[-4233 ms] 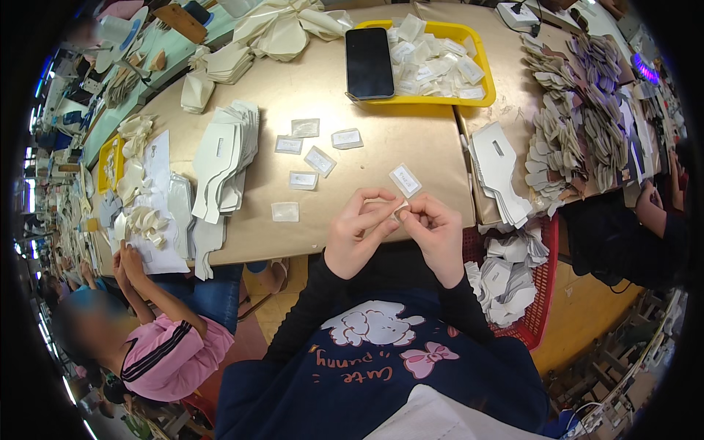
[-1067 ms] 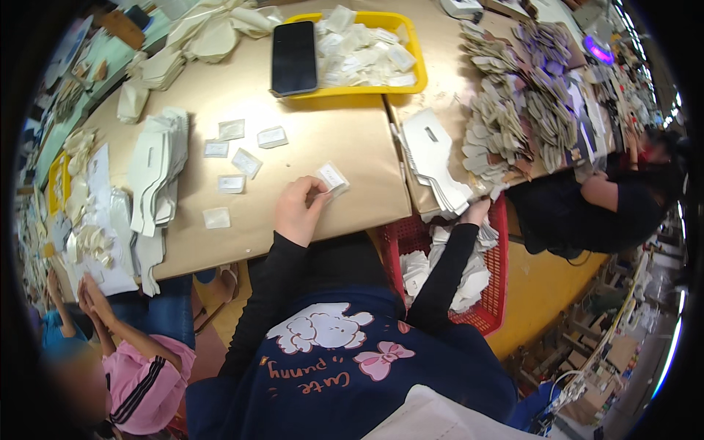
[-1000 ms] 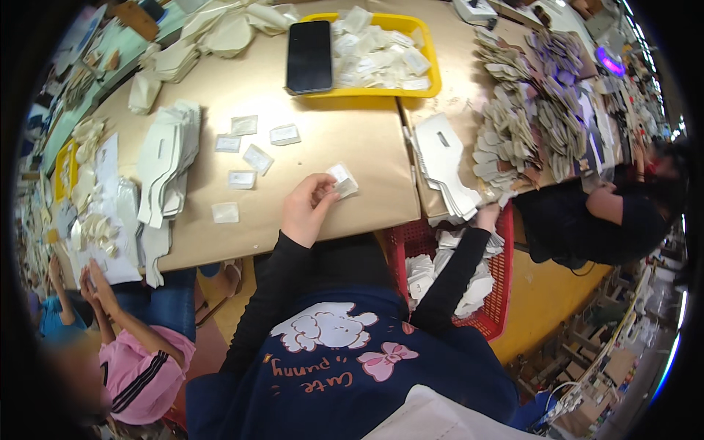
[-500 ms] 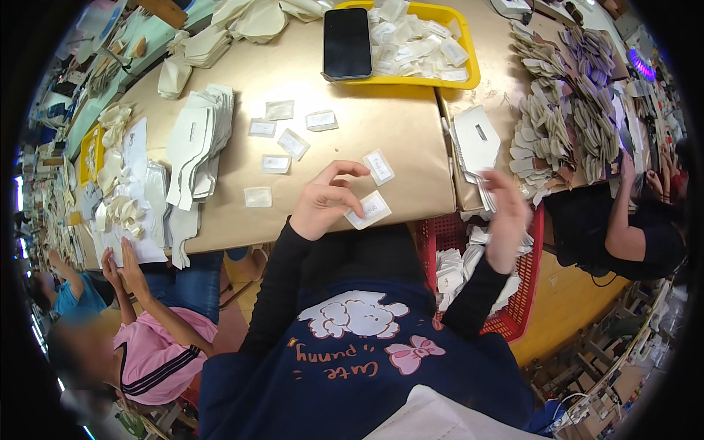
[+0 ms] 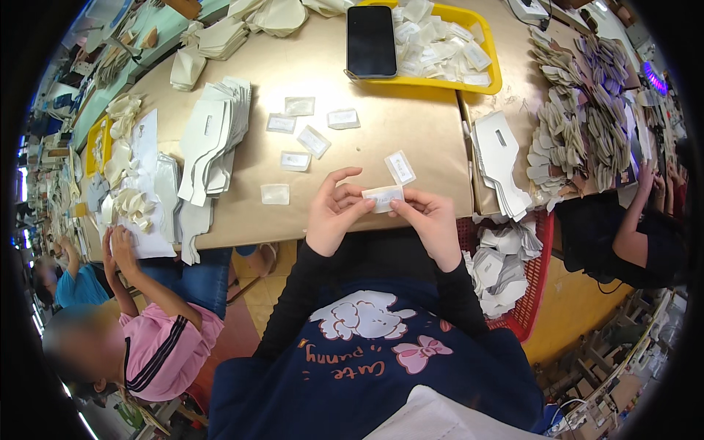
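Note:
A small white rectangular label [image 5: 383, 198] is pinched between my two hands at the near edge of the table. My left hand [image 5: 334, 214] grips its left end between thumb and forefinger, the other fingers loosely curled. On its right end, the thumb and fingers of my right hand [image 5: 433, 224] are closed. Another label [image 5: 400, 168] lies on the tabletop just beyond my right fingers. Farther left, several similar labels are scattered, among them one label [image 5: 314, 141] lying at a slant and a blank-looking one [image 5: 275, 194] near the edge.
A yellow tray [image 5: 493, 73] full of labels stands at the back, a black phone [image 5: 371, 42] resting on its left end. Stacks of white cut pieces lie left [image 5: 213, 139] and right [image 5: 499, 158]. A red basket [image 5: 541, 286] sits below the table edge. Co-workers sit on both sides.
My right hand has come left from beside the right-hand stack and taken hold of the label's right end. My left hand still holds the label. The whole view has shifted slightly.

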A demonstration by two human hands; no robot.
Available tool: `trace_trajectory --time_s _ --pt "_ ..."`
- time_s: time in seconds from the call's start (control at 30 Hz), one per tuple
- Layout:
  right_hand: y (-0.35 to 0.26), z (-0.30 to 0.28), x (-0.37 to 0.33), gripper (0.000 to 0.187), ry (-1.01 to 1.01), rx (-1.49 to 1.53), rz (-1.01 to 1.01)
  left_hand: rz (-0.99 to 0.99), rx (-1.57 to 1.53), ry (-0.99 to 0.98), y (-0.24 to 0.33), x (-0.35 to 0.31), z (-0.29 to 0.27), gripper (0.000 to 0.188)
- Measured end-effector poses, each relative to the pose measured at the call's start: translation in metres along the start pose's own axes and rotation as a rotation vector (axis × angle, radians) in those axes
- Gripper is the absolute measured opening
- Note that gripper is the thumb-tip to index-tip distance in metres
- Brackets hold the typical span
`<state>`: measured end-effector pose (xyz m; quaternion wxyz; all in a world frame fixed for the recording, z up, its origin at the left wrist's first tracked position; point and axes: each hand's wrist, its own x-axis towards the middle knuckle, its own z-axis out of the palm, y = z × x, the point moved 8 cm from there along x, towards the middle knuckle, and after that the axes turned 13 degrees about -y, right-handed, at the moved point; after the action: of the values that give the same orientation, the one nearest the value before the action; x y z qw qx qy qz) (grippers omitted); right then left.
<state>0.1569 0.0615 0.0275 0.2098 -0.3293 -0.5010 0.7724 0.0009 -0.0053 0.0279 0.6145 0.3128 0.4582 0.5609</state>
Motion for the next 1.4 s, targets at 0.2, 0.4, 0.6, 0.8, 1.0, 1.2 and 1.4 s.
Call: trace_trajectory --time_s 0.2,0.4,0.6,0.8,1.0,1.2,1.4 --pt "0.01 -0.008 0.001 0.017 0.01 -0.156 0.159 -0.088 0.132 0.149 -0.005 0.006 -0.006 0.047" --pt "0.003 -0.031 0.008 0.018 0.211 -0.309 0.057 -0.07 0.628 0.223 0.003 0.013 -0.019 0.043" --pt "-0.051 -0.071 -0.004 0.023 0.498 -0.889 -0.223 0.284 1.361 0.4 0.02 -0.014 -0.004 0.054" --pt "-0.081 -0.16 -0.026 0.048 1.04 -1.299 -0.173 -0.059 1.62 0.079 -0.033 -0.018 0.015 0.072" --pt "-0.06 -0.178 -0.025 0.051 0.888 -1.472 -0.102 -0.08 1.617 0.044 -0.033 -0.019 0.014 0.084" --pt "-0.066 -0.167 -0.047 0.027 0.984 -1.048 -0.338 -0.092 1.589 0.056 -0.029 -0.02 0.015 0.082" --pt "-0.074 -0.162 -0.078 0.023 1.021 -0.496 -0.603 -0.104 1.555 0.035 -0.027 -0.024 0.012 0.079"
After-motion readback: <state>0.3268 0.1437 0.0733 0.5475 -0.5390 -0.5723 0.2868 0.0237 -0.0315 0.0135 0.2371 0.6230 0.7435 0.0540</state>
